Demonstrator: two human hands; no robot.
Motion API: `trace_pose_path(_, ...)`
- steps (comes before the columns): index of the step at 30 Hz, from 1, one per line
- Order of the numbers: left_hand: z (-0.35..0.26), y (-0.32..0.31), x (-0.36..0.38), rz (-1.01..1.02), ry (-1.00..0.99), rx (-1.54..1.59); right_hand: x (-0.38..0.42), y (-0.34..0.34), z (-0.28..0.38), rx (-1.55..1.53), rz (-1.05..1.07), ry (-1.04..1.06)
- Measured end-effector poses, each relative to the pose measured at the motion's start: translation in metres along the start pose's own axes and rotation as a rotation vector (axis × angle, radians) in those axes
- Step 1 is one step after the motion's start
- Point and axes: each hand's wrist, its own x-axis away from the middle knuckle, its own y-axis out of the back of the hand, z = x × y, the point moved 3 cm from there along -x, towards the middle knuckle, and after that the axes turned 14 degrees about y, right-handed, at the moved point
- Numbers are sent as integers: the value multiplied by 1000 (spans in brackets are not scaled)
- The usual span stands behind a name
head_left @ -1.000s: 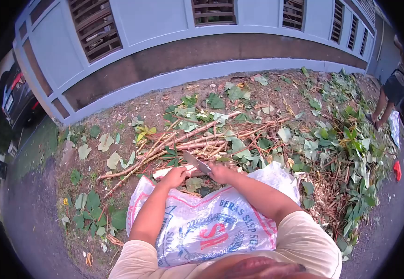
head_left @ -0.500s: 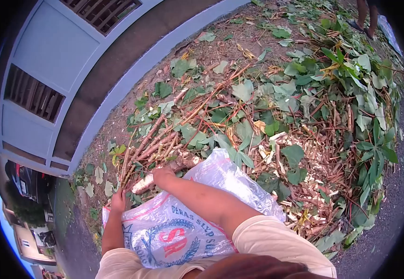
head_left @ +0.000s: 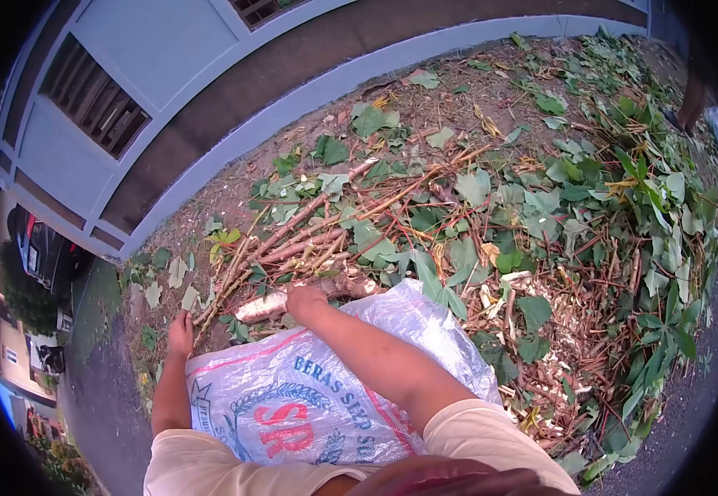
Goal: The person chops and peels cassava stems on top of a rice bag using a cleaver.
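My right hand (head_left: 305, 303) is closed over a short, thick length of branch (head_left: 261, 307), whose near end is pale and stripped of bark. To the left, my left hand (head_left: 180, 333) is low with its fingers stretched upward, beside the lower ends of a bundle of thin stems (head_left: 225, 291). A pale leaf (head_left: 190, 298) lies just above its fingertips. Beneath my right forearm spreads a translucent printed rice sack (head_left: 293, 397) with a red and blue emblem, its upper edge close to the branch.
Cut brown branches (head_left: 297, 240) and green leaves cover the ground ahead. Pale wood chips (head_left: 570, 347) are heaped to the right. A low wall (head_left: 293, 116) runs along the far side. Another person's leg (head_left: 693, 103) shows at upper right; a dark car (head_left: 41, 252) is parked at left.
My left hand has moved left, away from the thin stems. The right hand stays on the thick branch. The whole view has swung, with the ground shifting up and slightly sideways.
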Motion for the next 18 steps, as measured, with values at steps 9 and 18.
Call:
trace_pose_path(9, -111, -57, -15, 631, -78, 275, 6, 24, -6, 159, 70, 16)
trace_pose_path(18, -116, -119, 17, 581, -222, 65, 9, 24, -20, 32, 42, -103)
